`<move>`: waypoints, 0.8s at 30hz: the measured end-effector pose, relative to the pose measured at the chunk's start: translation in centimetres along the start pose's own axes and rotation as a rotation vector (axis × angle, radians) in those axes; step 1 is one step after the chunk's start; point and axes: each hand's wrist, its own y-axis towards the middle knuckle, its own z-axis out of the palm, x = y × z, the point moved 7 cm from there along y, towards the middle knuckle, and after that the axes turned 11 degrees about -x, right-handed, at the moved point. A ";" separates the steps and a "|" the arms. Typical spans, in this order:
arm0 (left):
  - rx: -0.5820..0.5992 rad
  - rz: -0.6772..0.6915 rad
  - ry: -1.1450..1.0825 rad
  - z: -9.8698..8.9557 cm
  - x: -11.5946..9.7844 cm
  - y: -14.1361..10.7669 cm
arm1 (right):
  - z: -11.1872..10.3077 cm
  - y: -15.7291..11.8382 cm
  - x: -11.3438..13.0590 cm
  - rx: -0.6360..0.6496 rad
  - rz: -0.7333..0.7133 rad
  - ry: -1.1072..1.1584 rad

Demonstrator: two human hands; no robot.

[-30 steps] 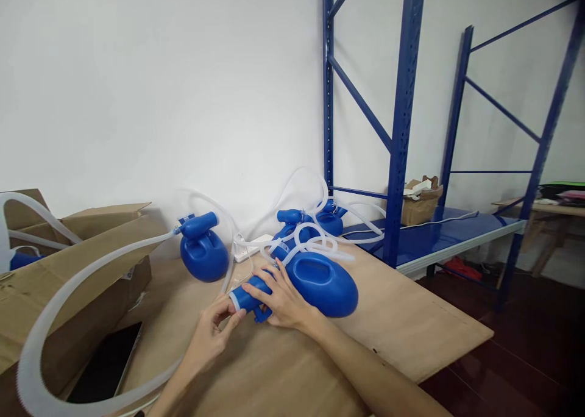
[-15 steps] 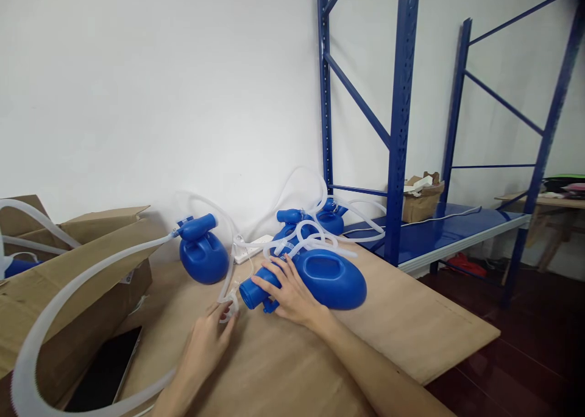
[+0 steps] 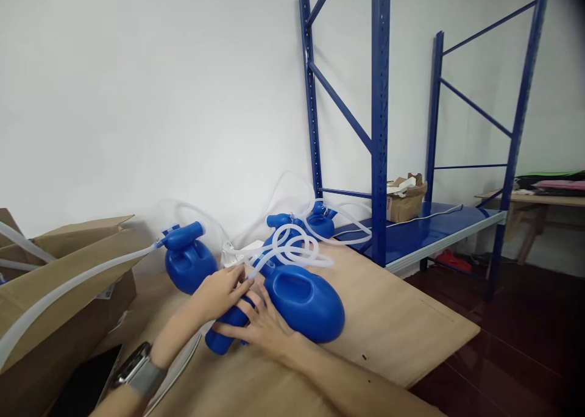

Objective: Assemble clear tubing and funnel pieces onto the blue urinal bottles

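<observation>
A blue plastic urinal bottle lies on its side on the wooden table, its neck toward me and to the left. My right hand is wrapped over that neck, fingers spread around it. Just beside it, my left hand pinches at the near end of a clear hose, where it meets the bottle's neck. The fingers partly hide this joint. More hose lies in loops behind the bottle. Another blue bottle with a hose stands to the left, near the wall.
Further blue bottles stand at the back by a white power strip. An open cardboard box and a dark tablet-like device are at left. Blue metal shelving with a small carton rises at right.
My left hand has moved from the table beside the bottle's mouth up to the hose end. The bottle's neck has swung down and left, still under my right hand. The view has shifted.
</observation>
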 end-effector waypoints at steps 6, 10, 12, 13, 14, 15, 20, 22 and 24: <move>0.140 0.351 0.357 1.6 -0.3 1.2 | -0.1 -0.2 0.0 -0.030 0.016 0.082; 0.140 0.435 0.428 2.1 -0.4 0.7 | 0.1 -0.3 0.3 0.025 0.016 0.112; 0.135 0.406 0.407 2.3 -0.3 0.7 | 0.4 -0.4 0.5 0.086 0.015 0.110; 0.125 0.367 0.387 2.3 -0.2 0.9 | 0.5 -0.4 0.5 0.115 0.016 0.110; 0.110 0.323 0.359 2.3 0.0 1.0 | 0.5 -0.5 0.5 0.140 0.020 0.113; 0.093 0.282 0.326 2.3 0.1 1.2 | 0.5 -0.5 0.5 0.164 0.027 0.120; 0.062 0.198 0.045 2.3 0.0 1.6 | 0.0 -0.6 0.3 0.240 0.041 0.222; 0.085 0.164 -0.107 2.0 -0.1 1.6 | -0.1 -0.5 0.3 0.246 0.003 0.263; 0.115 0.110 -0.233 1.7 -0.1 1.3 | -0.2 -0.5 0.5 0.234 -0.041 0.301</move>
